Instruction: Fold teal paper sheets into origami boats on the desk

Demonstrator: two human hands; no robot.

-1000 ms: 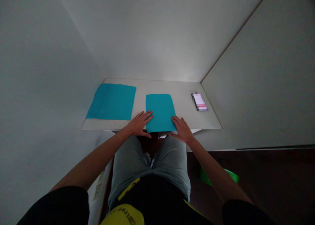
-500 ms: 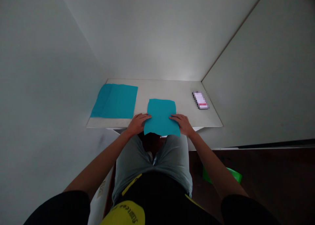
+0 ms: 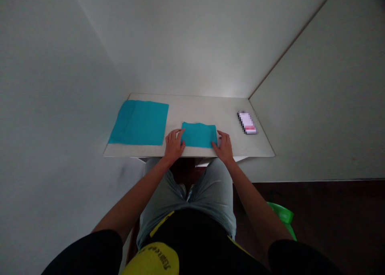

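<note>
A small teal cloth [image 3: 199,134], folded into a short rectangle, lies near the front edge of a white table [image 3: 207,108]. My left hand [image 3: 174,143] rests at its left edge with fingers on the fold. My right hand [image 3: 223,145] rests at its right edge, fingers stretched against the cloth. Both hands lie fairly flat, and I cannot see whether either pinches the fabric. A larger teal cloth [image 3: 139,122] lies flat on the table's left side.
A phone [image 3: 247,123] lies at the table's right side, close to the right wall. White walls close in the table on the left, back and right. A green object [image 3: 282,214] stands on the dark floor at the right of my legs.
The middle cloth was a taller rectangle hanging over the front edge; now it is half as deep. Both hands moved forward from its near corners to its sides.
</note>
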